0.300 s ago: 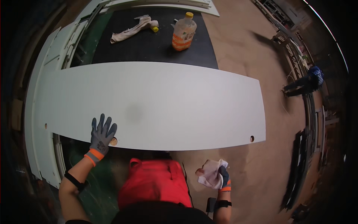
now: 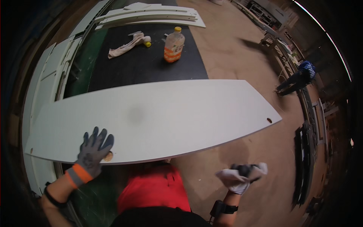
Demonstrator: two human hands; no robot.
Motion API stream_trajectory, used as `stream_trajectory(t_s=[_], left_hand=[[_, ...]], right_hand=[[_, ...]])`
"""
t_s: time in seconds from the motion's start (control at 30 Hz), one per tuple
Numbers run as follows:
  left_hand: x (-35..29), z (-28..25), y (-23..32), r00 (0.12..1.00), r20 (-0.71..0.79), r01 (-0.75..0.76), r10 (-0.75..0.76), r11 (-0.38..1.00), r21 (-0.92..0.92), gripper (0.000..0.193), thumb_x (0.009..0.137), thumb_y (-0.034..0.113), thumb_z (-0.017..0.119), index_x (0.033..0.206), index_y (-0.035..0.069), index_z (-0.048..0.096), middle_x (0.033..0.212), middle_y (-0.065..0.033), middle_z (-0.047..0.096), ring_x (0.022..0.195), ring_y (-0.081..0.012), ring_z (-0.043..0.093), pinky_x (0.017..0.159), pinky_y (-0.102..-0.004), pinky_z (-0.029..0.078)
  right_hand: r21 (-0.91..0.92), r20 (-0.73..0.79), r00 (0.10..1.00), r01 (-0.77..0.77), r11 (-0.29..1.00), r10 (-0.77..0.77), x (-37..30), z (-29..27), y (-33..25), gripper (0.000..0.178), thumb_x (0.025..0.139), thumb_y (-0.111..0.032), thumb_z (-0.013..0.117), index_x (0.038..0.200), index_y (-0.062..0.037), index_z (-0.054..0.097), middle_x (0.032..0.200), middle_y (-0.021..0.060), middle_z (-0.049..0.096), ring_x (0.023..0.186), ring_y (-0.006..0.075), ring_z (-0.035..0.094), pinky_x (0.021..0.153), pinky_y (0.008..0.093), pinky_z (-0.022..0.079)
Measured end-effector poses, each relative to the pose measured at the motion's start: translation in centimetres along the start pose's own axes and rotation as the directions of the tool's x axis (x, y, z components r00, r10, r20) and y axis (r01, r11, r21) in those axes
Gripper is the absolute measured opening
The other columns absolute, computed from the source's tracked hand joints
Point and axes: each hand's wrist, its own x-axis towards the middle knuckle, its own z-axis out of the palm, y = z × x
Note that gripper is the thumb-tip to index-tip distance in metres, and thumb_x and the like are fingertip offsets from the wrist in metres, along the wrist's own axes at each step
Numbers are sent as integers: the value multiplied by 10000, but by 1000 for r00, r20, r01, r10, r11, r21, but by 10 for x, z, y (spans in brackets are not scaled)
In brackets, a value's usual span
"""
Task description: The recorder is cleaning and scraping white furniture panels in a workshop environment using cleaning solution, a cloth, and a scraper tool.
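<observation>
A long white panel (image 2: 170, 117) lies across in front of me, with round holes near its edges. My left hand (image 2: 93, 149), in a grey glove with an orange cuff, rests on the panel's near edge beside a round hole (image 2: 108, 156). Its fingers are spread and it grips nothing. Off the near edge, to the right, my right hand (image 2: 244, 170) is closed on a whitish cloth (image 2: 232, 179). The cloth is bunched around the dark glove and partly covers it.
Beyond the panel, a black surface (image 2: 132, 72) bears a bottle (image 2: 174, 47) with a yellow cap and a crumpled cloth (image 2: 128, 46). More white panels (image 2: 151, 16) are stacked at the back and along the left. A person (image 2: 302, 77) stands bent over at far right.
The panel has turned counterclockwise, its right end swinging away from me, with my left hand still on it. My right hand has moved right with the cloth. The view has shifted too.
</observation>
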Motion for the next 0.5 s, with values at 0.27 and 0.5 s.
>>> stream_trajectory(t_s=[0.27, 0.5], left_hand=[[18, -210, -37, 945, 178, 318, -274, 896, -310, 671, 509, 41, 695, 1179, 40, 654, 778, -110, 711, 685, -185, 686, 713, -328, 566], [132, -243, -72, 844, -150, 350, -515, 741, -572, 270, 563, 58, 700, 826, -2, 691, 709, -120, 651, 673, -204, 633, 669, -365, 508]], right_hand=[[763, -611, 781, 539, 357, 130, 145, 42, -13, 475, 990, -422, 414, 1333, -93, 426, 1285, 78, 516, 1246, 207, 455, 1112, 420, 277], [699, -91, 996, 72, -711, 10, 291, 96, -3, 546, 905, -622, 466, 1302, -247, 497, 1513, 26, 370, 1439, 235, 294, 1126, 550, 221]])
